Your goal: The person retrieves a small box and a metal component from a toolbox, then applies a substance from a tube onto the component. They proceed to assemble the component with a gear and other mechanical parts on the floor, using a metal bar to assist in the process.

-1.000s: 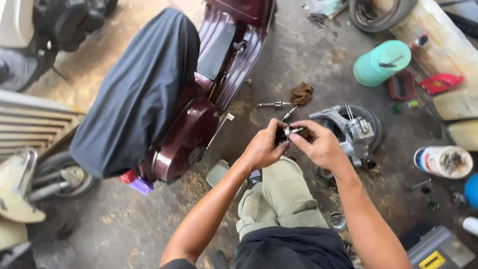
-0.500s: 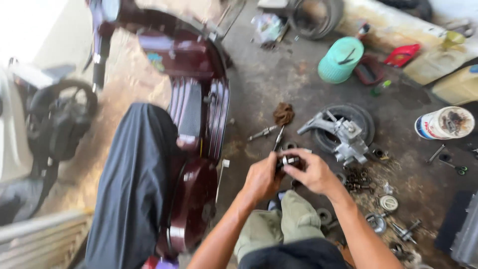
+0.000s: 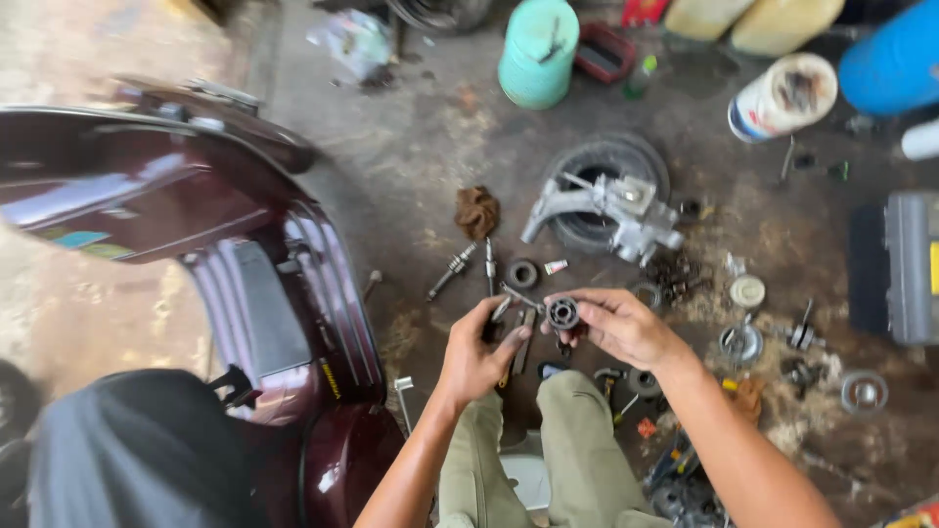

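My right hand [image 3: 618, 328] holds a small round metal part like a gear or bearing [image 3: 562, 313] between thumb and fingers. My left hand [image 3: 479, 354] grips a thin metal tool [image 3: 511, 296] whose tip points at that part. Both hands hover over my knees, above a dirty concrete floor strewn with parts. Just beyond them lie a shaft [image 3: 450, 272], a dark ring [image 3: 521, 273] and a grey engine casing [image 3: 611, 213] resting on a small tyre.
A maroon scooter [image 3: 225, 274] with a black-covered seat fills the left. Ahead stand a green canister [image 3: 538, 39], a white tub [image 3: 782, 96] and a blue drum [image 3: 895, 49]. A grey case [image 3: 910, 269] is at right; several small metal parts lie around a brown rag [image 3: 476, 210].
The view has swung right and tilted down, so the scooter shifted left and the floor parts came nearer. My hands stay together on the small part.
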